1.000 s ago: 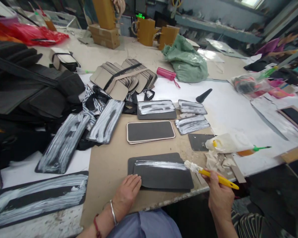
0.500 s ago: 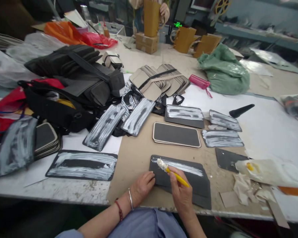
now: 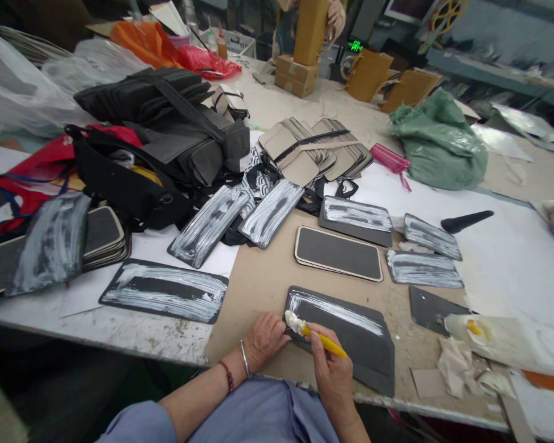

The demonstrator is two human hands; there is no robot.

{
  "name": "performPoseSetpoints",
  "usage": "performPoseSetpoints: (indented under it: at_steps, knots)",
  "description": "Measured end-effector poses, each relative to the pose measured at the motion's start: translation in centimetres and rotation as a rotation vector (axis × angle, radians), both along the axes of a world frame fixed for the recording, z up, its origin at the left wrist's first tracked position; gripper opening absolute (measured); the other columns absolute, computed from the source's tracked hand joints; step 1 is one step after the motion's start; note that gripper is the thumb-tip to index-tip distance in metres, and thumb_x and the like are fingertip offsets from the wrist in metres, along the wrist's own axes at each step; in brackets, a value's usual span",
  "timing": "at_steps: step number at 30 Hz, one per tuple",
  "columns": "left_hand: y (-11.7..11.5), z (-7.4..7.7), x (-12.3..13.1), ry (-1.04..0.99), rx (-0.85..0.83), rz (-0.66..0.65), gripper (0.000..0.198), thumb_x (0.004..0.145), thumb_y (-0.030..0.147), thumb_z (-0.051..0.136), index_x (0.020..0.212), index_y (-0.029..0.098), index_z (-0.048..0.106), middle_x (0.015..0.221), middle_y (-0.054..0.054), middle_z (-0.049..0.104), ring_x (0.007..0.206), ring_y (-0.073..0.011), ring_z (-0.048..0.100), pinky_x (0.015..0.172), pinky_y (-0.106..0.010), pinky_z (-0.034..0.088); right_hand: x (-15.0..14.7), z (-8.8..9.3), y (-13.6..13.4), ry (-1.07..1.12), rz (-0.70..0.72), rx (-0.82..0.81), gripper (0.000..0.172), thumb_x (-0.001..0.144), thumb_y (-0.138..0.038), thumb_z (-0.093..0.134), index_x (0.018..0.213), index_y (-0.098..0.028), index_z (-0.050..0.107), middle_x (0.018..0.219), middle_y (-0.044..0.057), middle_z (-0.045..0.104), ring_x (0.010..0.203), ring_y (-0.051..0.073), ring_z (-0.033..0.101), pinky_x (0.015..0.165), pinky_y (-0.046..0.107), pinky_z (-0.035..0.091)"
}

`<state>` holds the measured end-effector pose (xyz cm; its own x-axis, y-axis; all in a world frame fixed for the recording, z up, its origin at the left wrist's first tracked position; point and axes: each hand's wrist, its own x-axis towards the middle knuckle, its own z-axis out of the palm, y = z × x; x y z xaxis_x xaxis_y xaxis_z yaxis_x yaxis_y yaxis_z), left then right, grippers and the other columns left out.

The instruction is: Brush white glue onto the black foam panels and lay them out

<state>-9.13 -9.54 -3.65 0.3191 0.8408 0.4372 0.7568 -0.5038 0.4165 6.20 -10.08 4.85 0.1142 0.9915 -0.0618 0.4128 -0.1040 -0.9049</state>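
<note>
My right hand [image 3: 330, 363] is closed round a yellow-handled brush [image 3: 325, 342], whose white, paste-covered head rests at the left edge of a dark grey panel [image 3: 351, 338]. White streaks run along that panel's upper edge and down its left side. Beside the panel's left edge, my left hand [image 3: 264, 337] lies with curled fingers, its fingertips at the panel's corner; whether they grip it is hidden. Behind the panel lies a dark rounded plate with a beige rim [image 3: 338, 253]. A white-smeared panel [image 3: 165, 291] lies to the left.
More smeared panels [image 3: 271, 213] lie further back, near stacked beige pieces [image 3: 300, 151]. Dark bundles [image 3: 152, 98] fill the left. A green bag [image 3: 443, 144] and a black pointed object [image 3: 467, 221] are at right. A person's hand [image 3: 337, 17] touches a brown container [image 3: 310, 34] at the back.
The view has shifted, so the table's things appear further right. My right hand has brought the brush down to the panel's left edge, and white streaks now show there.
</note>
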Motion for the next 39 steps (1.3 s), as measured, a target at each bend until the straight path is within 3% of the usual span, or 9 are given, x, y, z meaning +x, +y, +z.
performPoseSetpoints:
  at_steps: [6,11,16,21,29,34,39]
  knots:
    - [0.1,0.1,-0.1,-0.029,-0.067,-0.027,0.023,0.089,0.03,0.039,0.072,0.016,0.046,0.068,-0.003,0.052,0.064,-0.0147,0.047,0.059,-0.027,0.042,0.1,-0.7,0.0,-0.009,-0.171,-0.117,0.034,0.077,-0.051,0.051,0.08,-0.02,0.064,0.076,0.004,0.065,0.062,0.017,0.06,0.064,0.03,0.047]
    - [0.0,0.0,-0.3,0.035,-0.088,-0.104,0.015,0.087,0.025,0.044,0.078,0.015,0.051,0.071,-0.003,0.054,0.066,-0.0147,0.047,0.061,-0.027,0.041,0.5,-2.0,0.0,0.14,-0.299,-0.197,0.038,0.074,-0.055,0.052,0.081,-0.018,0.061,0.079,0.005,0.065,0.063,0.018,0.059,0.066,0.033,0.047]
    - [0.1,0.0,-0.3,0.091,-0.07,-0.137,0.019,0.087,0.022,0.044,0.071,0.016,0.054,0.066,-0.002,0.052,0.063,-0.0137,0.044,0.058,-0.026,0.038,2.3,-2.7,-0.9,0.173,-0.39,-0.247,0.04,0.073,-0.055,0.053,0.084,-0.018,0.061,0.082,0.006,0.065,0.066,0.018,0.06,0.068,0.034,0.047]
    - [0.4,0.4,-0.3,0.09,-0.024,-0.15,0.019,0.086,0.018,0.045,0.07,0.015,0.055,0.065,-0.002,0.052,0.063,-0.013,0.043,0.058,-0.025,0.038,6.7,-1.9,-2.1,0.038,-0.521,-0.225,0.046,0.07,-0.06,0.053,0.083,-0.017,0.062,0.081,0.007,0.067,0.067,0.02,0.061,0.068,0.034,0.047]
    - [0.6,0.9,-0.2,0.085,-0.02,-0.192,0.017,0.085,0.016,0.048,0.069,0.016,0.055,0.066,-0.002,0.053,0.065,-0.0131,0.045,0.061,-0.025,0.039,15.1,-1.3,-4.0,-0.386,-0.648,-0.238,0.057,0.07,-0.066,0.042,0.084,-0.016,0.065,0.066,0.007,0.067,0.072,0.025,0.063,0.068,0.032,0.044]
    - [0.6,1.1,-0.1,0.071,-0.004,-0.197,0.018,0.085,0.016,0.047,0.069,0.015,0.056,0.066,-0.002,0.053,0.064,-0.0132,0.047,0.061,-0.025,0.041,17.4,-1.4,-4.7,-0.598,-0.674,-0.224,0.065,0.07,-0.072,0.034,0.081,-0.016,0.065,0.067,0.009,0.067,0.069,0.027,0.062,0.058,0.031,0.042]
    - [0.3,1.0,-0.1,0.061,-0.02,-0.174,0.02,0.086,0.018,0.044,0.07,0.015,0.056,0.067,-0.003,0.054,0.064,-0.0137,0.049,0.061,-0.025,0.042,18.2,-0.1,-4.8,-0.631,-0.705,-0.203,0.066,0.069,-0.073,0.034,0.083,-0.017,0.065,0.068,0.009,0.067,0.069,0.026,0.062,0.061,0.032,0.042]
